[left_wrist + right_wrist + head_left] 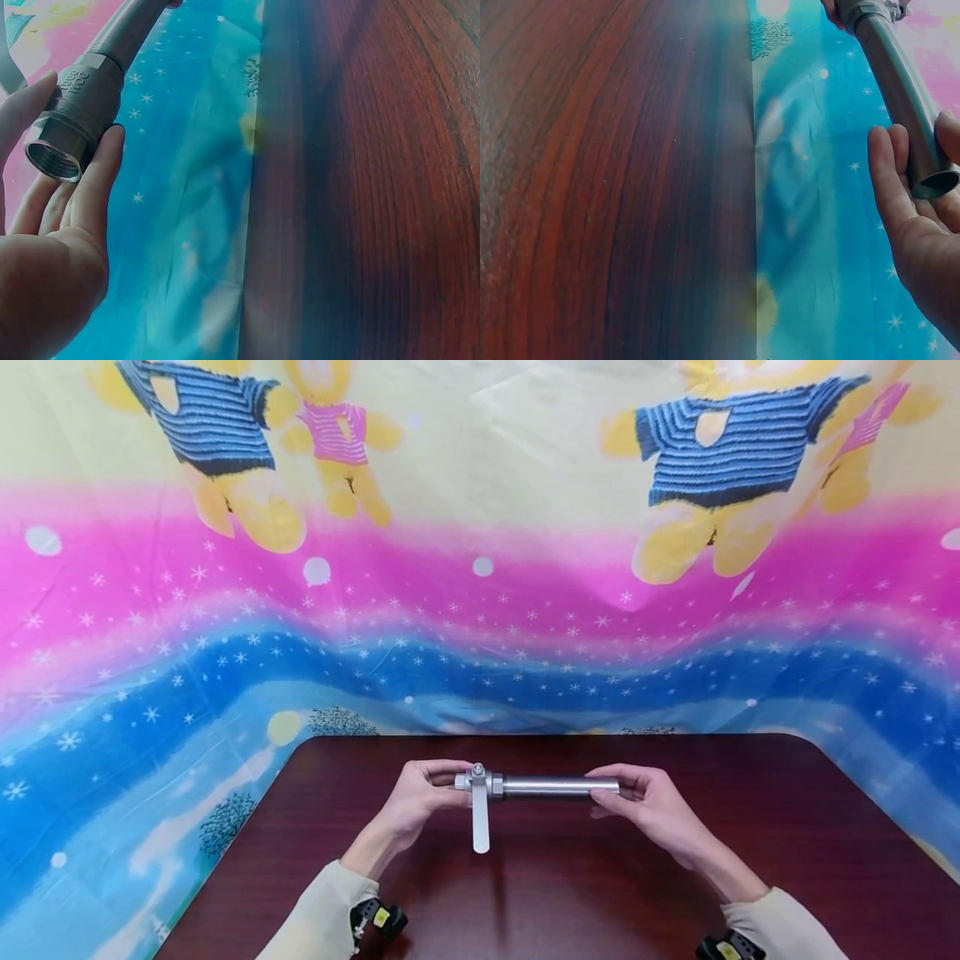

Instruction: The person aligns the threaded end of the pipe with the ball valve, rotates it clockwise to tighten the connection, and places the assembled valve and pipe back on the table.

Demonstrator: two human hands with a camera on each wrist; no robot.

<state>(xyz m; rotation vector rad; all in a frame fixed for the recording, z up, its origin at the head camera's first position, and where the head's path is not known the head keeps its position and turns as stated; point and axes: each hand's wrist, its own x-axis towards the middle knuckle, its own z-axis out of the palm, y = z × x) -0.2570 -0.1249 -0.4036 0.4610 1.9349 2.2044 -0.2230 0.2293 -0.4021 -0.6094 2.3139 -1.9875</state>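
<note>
A metal ball valve (84,94) with a flat lever handle (481,818) is joined to a straight steel pipe (558,787). My left hand (411,802) grips the valve body at its left end, thumb on one side and fingers on the other. The valve's threaded open end faces the camera in the left wrist view. My right hand (651,802) holds the pipe near its far right end, and the hollow pipe mouth (937,183) shows in the right wrist view. Valve and pipe are held level above the table, the lever pointing toward me.
Beneath the hands is a dark red wood-grain table (600,893) with rounded far corners. A printed cloth (480,610) with bears and snowflakes hangs behind and around it. Both wrists carry black camera straps (378,918) over pale sleeves (322,914).
</note>
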